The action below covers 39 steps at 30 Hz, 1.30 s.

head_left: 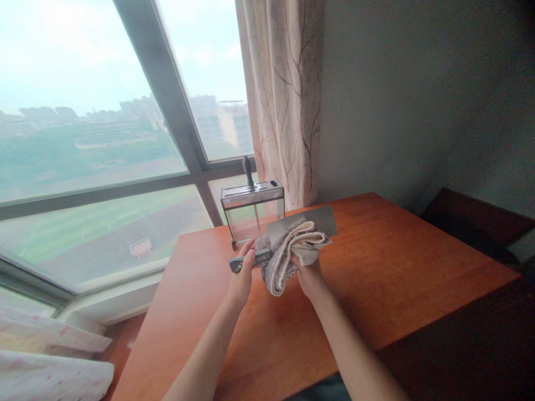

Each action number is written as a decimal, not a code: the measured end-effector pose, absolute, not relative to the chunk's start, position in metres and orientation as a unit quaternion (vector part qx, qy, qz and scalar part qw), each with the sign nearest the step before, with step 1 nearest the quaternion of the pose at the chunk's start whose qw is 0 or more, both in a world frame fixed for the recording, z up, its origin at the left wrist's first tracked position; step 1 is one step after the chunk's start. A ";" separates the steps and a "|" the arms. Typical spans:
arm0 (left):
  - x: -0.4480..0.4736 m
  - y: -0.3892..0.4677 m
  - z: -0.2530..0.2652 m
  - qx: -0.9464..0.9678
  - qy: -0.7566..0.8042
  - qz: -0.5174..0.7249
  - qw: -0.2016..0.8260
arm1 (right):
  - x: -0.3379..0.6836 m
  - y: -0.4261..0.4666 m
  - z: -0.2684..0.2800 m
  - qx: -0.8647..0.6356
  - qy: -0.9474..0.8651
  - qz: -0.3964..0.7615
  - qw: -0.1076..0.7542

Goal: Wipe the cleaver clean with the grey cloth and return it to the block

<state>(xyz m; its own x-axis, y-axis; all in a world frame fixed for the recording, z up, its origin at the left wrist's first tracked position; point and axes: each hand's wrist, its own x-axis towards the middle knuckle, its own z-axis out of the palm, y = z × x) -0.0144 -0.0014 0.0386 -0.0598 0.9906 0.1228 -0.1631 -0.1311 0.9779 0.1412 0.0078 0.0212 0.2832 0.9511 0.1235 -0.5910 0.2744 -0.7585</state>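
Your left hand (243, 273) is gripping the handle of a cleaver (301, 224) above the table's (397, 284) far edge. Your right hand (308, 272) is pressing a folded cloth (292, 245) around the flat blade. The steel looks stiff, slick and sharp-edged; the cloth soft. Behind stands a knife holder (253, 210), by window (96, 145) and curtain (284, 94).

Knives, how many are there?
2. A wide steel cleaver is held in the left hand while the right hand wraps a beige cloth around it. A dark-handled knife stands in the clear knife block; others may hide inside.
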 end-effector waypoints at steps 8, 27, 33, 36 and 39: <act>-0.017 -0.002 0.036 0.525 0.415 0.552 0.497 | 0.171 0.017 0.022 -0.190 -0.159 0.588 0.770; 0.014 -0.009 0.021 0.521 0.394 0.572 0.496 | 0.138 0.008 0.014 -0.174 -0.172 0.708 0.662; -0.001 -0.004 0.026 0.519 0.445 0.536 0.495 | 0.158 0.019 0.015 -0.177 -0.147 0.660 0.715; -0.009 -0.002 0.029 0.528 0.431 0.520 0.515 | 0.173 0.023 0.015 -0.167 -0.127 0.639 0.740; -0.017 -0.001 0.032 0.515 0.416 0.523 0.536 | 0.187 0.025 0.017 -0.145 -0.119 0.639 0.746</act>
<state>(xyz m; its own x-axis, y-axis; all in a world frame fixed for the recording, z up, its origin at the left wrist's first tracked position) -0.0172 -0.0010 0.0322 0.1064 0.9900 0.0924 -0.1322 -0.0780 0.9882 0.1875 0.0248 0.0174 0.1541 0.9880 -0.0080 -0.9188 0.1403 -0.3691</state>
